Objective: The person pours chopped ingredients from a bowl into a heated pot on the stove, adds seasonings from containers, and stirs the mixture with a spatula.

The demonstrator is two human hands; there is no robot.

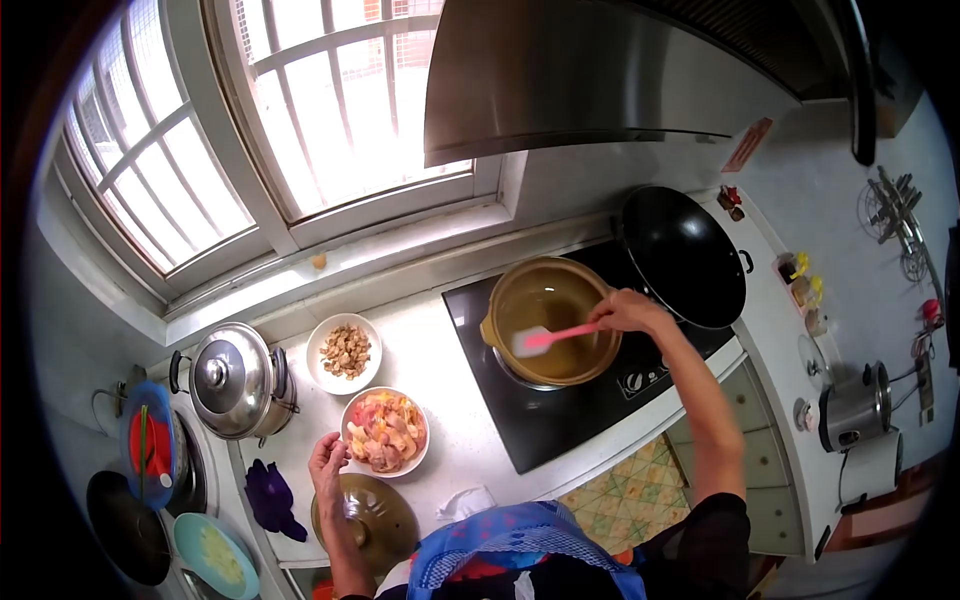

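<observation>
In the center of the frame, the right hand (632, 312) has its grip clamped on the pink spatula (556, 336), held over the clay pot (556, 320) on the black stove (520, 425). Lower left, the left hand (327, 456) is beside the bowl of raw meat (386, 432) on the counter (455, 415); whether its grip is together, I cannot tell.

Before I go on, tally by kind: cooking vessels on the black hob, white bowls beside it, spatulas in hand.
Brown pot: 1
Black wok: 1
White bowls, one with brown pieces, one with raw meat: 2
Pink-handled spatula: 1
Total: 5
</observation>
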